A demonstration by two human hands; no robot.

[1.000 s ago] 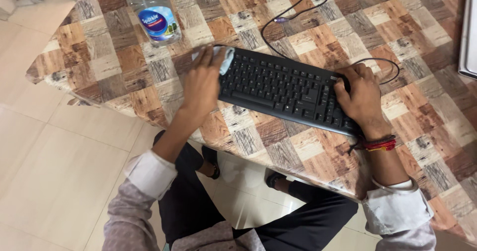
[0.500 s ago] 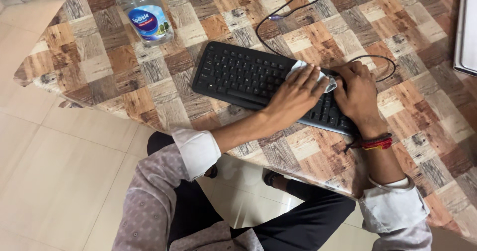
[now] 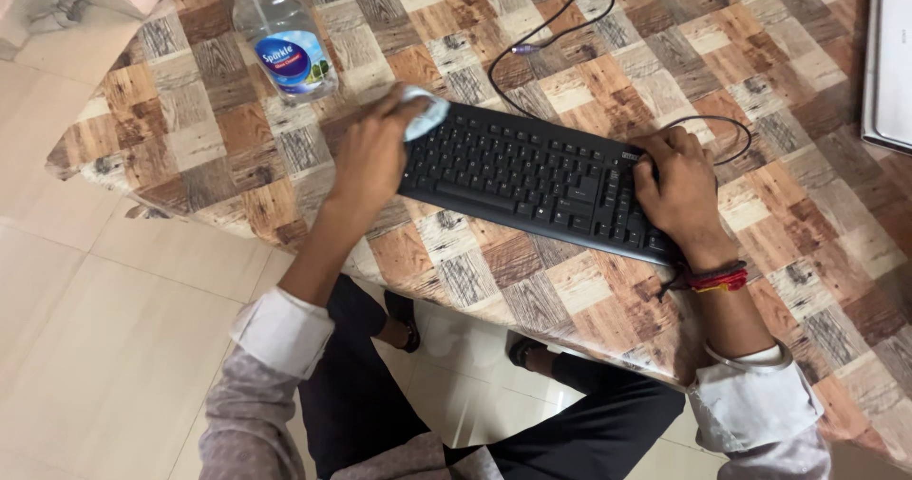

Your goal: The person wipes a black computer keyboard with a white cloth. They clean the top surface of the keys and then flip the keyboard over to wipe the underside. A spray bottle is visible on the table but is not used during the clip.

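Head camera is looking down at a seated person working at a tabletop (image 3: 237,148) covered in a brown and tan wood-block pattern. A black keyboard (image 3: 532,176) is lying slantwise across it, its thin cable (image 3: 546,29) looping away toward the far edge.

Left hand (image 3: 372,152) is resting at the keyboard's left end, its fingers (image 3: 394,110) curled together and clamped on a small pale blue cloth (image 3: 425,114), which is pressing against the upper left corner of the keys. Right hand (image 3: 676,190) is lying flat over the keyboard's right end, its fingers spread slightly apart and pressing down, gripping nothing, seemingly steadying the board. A red thread band (image 3: 717,279) is circling that wrist.

1 clear plastic bottle (image 3: 285,43) with a blue label is standing just beyond the left hand, near but apart from the keyboard. A pale flat object (image 3: 888,62) is showing at the right edge, too cropped to identify.

Judging by the cloth's position, the wiping is sitting at the left end; how much of the keys is clean cannot be told, as no dust or streaks are showing.
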